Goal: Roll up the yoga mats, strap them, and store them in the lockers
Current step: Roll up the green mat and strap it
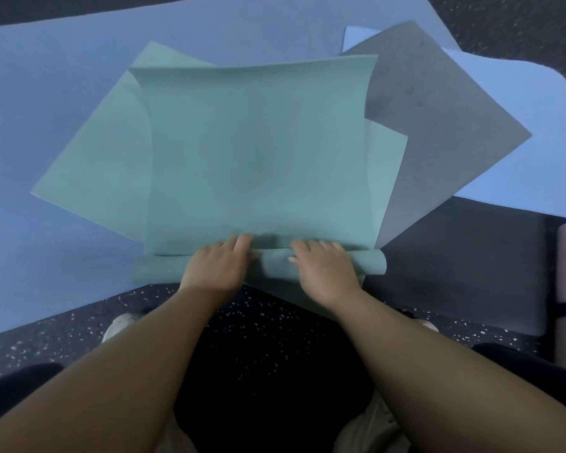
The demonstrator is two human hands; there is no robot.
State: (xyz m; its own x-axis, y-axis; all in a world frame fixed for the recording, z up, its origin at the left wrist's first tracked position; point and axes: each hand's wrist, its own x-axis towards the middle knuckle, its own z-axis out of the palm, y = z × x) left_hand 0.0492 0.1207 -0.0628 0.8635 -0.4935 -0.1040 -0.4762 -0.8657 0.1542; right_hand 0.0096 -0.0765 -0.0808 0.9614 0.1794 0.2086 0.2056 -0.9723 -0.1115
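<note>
On the near edge of the green mat (258, 152), both my hands press its started roll (370, 261): left hand (214, 266) and right hand (324, 266), fingers straight, flat on top. Mat overlies others on floor.
</note>
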